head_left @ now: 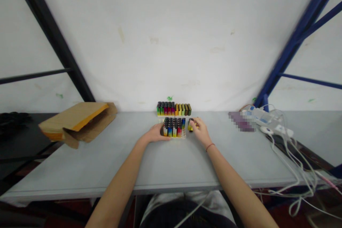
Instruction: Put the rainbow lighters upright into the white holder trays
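Observation:
A small tray (183, 136) in the middle of the grey table holds several upright colourful lighters (173, 127). My left hand (156, 133) rests against the tray's left side, fingers curled on it. My right hand (200, 130) sits just right of the tray, pinching a yellow lighter (190, 125) beside the tray's right edge. Behind, near the wall, stands a second row of lighters (174, 108) in several colours.
An open cardboard box (77, 123) lies on its side at the table's left. At the right are a power strip (258, 115), white cables (288, 149) and a blurred purple item (242, 121). Dark and blue shelf struts frame both sides.

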Demonstrator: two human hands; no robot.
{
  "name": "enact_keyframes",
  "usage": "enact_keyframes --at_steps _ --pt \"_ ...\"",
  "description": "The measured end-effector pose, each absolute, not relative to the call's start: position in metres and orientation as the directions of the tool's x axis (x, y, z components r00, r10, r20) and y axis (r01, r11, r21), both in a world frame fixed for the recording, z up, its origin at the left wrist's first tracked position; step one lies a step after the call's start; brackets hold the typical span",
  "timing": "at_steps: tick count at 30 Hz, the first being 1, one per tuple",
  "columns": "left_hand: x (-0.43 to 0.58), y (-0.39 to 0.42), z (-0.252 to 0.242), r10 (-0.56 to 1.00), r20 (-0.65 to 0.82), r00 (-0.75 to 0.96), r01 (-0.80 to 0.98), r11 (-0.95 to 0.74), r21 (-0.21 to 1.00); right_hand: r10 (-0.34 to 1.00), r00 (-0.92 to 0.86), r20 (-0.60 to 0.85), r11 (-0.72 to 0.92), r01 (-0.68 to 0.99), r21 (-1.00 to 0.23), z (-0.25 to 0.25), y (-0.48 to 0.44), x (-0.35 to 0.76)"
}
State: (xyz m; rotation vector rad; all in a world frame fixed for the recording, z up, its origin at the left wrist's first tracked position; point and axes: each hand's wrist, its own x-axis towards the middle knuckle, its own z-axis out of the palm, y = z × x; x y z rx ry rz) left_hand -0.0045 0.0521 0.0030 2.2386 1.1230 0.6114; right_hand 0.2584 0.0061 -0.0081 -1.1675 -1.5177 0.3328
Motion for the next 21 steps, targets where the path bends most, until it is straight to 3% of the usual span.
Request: enact_keyframes --at_steps 5,11,18,21 --pt "-0.004 0.053 0.002 0.825 0.169 0.540 0.563 -0.503 0.656 0.830 0.132 0.543 0.441 0.441 -0.782 -0.013 0.006 0.253" --pt "-0.004 0.053 0.002 0.821 0.190 0.539 0.572 -0.522 0.634 0.834 0.037 0.551 0.461 0.503 -0.731 -0.011 -0.001 0.250" --pt "-0.004 0.053 0.000 0.809 0.196 0.555 0.571 -0.541 0.617 0.765 -0.148 0.627 0.522 0.714 -0.467 -0.010 -0.004 0.245" --pt "-0.004 0.053 0.000 0.816 0.182 0.549 0.587 -0.531 0.611 0.753 -0.177 0.633 0.521 0.748 -0.410 -0.010 -0.004 0.242"
